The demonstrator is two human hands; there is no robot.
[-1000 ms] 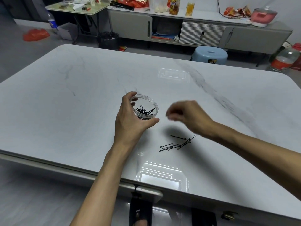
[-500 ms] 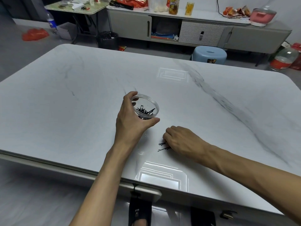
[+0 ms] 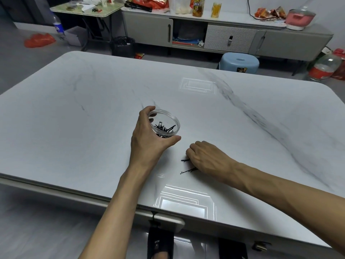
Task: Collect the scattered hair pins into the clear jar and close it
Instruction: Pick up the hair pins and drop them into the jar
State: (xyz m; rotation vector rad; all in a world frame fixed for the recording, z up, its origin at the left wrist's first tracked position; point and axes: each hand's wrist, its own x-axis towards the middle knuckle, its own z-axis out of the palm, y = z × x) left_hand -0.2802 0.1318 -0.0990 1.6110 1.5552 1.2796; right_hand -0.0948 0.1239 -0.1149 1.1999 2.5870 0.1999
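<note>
My left hand [image 3: 149,144] grips the clear jar [image 3: 169,116] from its left side, thumb wrapped round the near wall and fingers curled over the far rim. The jar stands upright on the white marble-patterned table [image 3: 74,128], mouth uncovered, near the table's middle. A tangle of black collected pins [image 3: 164,128] lies in the bottom of the jar. My right hand [image 3: 207,157] sits low on the table, just to the right of the jar and nearer to me, apart from my left hand. Its knuckles are up and its fingers are curled under. The fingertips are hidden beneath the hand, so I cannot tell whether they pinch anything. The loose hair pins [image 3: 186,171] lie flat on the table at that hand's left edge, two thin dark groups whose ends poke out from under the fingers. Beyond the far edge of the table, a blue stool [image 3: 239,62] stands on the floor in front of a grey sideboard [image 3: 280,40]
</note>
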